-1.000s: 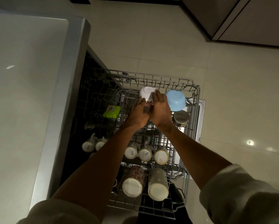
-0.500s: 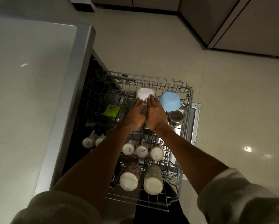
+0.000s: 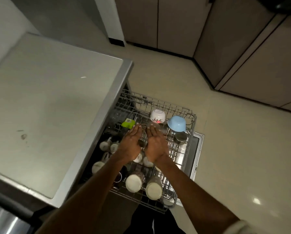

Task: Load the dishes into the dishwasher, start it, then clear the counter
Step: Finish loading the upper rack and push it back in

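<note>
The dishwasher's upper wire rack [image 3: 191, 130] is pulled out over the floor. A white bowl with a flower print [image 3: 157, 115] sits upside down at its far end, and a light blue bowl [image 3: 177, 123] leans beside it. My left hand [image 3: 130, 144] and my right hand [image 3: 154, 142] hover side by side above the rack's middle, fingers straight, holding nothing, a short way back from the white bowl. Several white mugs [image 3: 106, 146] and two tall cups [image 3: 154, 190] stand upside down in the near part. A small steel cup [image 3: 180, 137] is under the blue bowl.
A green item [image 3: 128, 123] lies in the rack near the counter. The grey countertop [image 3: 48, 107] runs along the left with its steel edge [image 3: 97, 132]. The open dishwasher door [image 3: 196, 156] lies under the rack. Beige cabinets [image 3: 242, 56] line the far wall beyond tiled floor [image 3: 242, 149].
Both hands have let go of the white flower bowl and drawn back toward me. The camera has lifted and now shows more counter and cabinets.
</note>
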The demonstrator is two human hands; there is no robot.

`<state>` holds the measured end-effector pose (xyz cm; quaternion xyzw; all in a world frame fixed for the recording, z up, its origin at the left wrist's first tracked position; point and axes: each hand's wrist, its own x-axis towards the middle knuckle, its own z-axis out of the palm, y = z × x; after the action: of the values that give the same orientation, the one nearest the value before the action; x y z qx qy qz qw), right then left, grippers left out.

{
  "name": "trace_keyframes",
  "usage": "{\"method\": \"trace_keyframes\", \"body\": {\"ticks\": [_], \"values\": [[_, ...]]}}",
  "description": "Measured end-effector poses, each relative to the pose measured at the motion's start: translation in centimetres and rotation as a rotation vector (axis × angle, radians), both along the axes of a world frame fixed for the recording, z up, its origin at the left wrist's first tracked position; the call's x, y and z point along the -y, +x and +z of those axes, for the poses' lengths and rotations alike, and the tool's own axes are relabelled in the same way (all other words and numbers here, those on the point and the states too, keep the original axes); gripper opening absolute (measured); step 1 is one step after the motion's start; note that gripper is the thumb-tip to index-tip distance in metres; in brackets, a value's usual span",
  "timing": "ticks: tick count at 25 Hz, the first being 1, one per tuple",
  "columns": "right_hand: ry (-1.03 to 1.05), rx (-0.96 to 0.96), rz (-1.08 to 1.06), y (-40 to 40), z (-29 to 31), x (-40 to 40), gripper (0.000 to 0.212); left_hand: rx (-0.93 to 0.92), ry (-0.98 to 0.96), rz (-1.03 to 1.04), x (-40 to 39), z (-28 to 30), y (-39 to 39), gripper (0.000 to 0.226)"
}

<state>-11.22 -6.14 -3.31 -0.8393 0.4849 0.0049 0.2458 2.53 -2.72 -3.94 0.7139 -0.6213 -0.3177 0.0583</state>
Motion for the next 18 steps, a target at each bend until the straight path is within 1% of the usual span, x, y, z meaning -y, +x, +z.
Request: {"method": "trace_keyframes", "body": {"ticks": [5, 10, 11, 13, 14, 16, 18], "values": [[-0.082, 0.092, 0.168, 4.0, 6.5, -4.6, 0.08, 0.064, -0.222, 0.058, -7.5, 5.9, 4.9, 0.076], [-0.161, 0.105, 0.346, 10.4, 11.7, -9.3, 0.076, 0.122, -0.276, 0.14, -12.4, 10.1, 9.2, 0.064], [-0.176, 0.113, 0.377, 12.0, 12.4, -10.4, 0.075, 0.147, -0.306, 0.174, -13.7, 11.1, 10.1, 0.063], [-0.218, 0.116, 0.447, 15.2, 13.7, -12.8, 0.069, 0.159, -0.363, 0.277, -17.0, 12.8, 12.3, 0.078], [-0.239, 0.12, 0.474, 16.7, 14.1, -14.0, 0.068, 0.155, -0.375, 0.334, -18.6, 13.5, 13.4, 0.08], [-0.268, 0.142, 0.523, 19.8, 14.8, -16.9, 0.066, 0.169, -0.384, 0.414, -22.4, 14.4, 16.0, 0.074], [-0.269, 0.177, 0.592, 23.5, 15.7, -20.6, 0.065, 0.17, -0.372, 0.501, -26.9, 15.4, 19.0, 0.077]]}}
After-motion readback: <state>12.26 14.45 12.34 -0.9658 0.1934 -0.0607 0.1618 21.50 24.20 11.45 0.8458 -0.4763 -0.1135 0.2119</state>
